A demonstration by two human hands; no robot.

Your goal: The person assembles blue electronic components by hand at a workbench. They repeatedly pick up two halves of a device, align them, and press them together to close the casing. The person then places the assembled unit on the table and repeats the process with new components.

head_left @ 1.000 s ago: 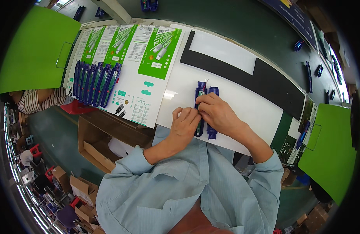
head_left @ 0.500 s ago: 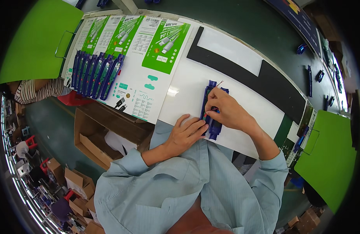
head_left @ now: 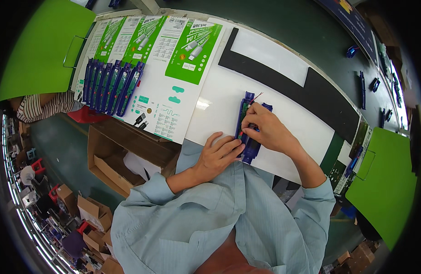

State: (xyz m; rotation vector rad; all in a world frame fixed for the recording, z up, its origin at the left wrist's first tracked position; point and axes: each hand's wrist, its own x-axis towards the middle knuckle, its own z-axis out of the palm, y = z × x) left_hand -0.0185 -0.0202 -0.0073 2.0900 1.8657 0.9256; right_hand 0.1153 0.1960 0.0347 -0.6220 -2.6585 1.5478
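Note:
A slim dark-blue plastic casing (head_left: 244, 106) with a green circuit board in it lies lengthwise before me on a white work surface. Thin wires (head_left: 259, 96) stick out at its far end. A second blue casing piece (head_left: 251, 151) lies against its right side, partly under my right hand. My left hand (head_left: 216, 157) has its fingers pressed together on the near end of the casing, steadying it. Over the middle of the board my right hand (head_left: 269, 131) is closed in a pinch; what sits between thumb and fingertips is hidden.
Several blue casings with boards (head_left: 111, 86) stand in a row at left on printed green-and-white card sheets (head_left: 192, 55). A black L-shaped strip (head_left: 283, 77) lies beyond my hands. Green panels (head_left: 46, 50) flank the table; an open cardboard box (head_left: 128, 155) sits below left. More blue parts (head_left: 362, 91) lie far right.
The right hand has shifted very slightly along the casing, still pinched, and slightly more of the board shows. The wires at the far end have swung a little. My left hand stays put.

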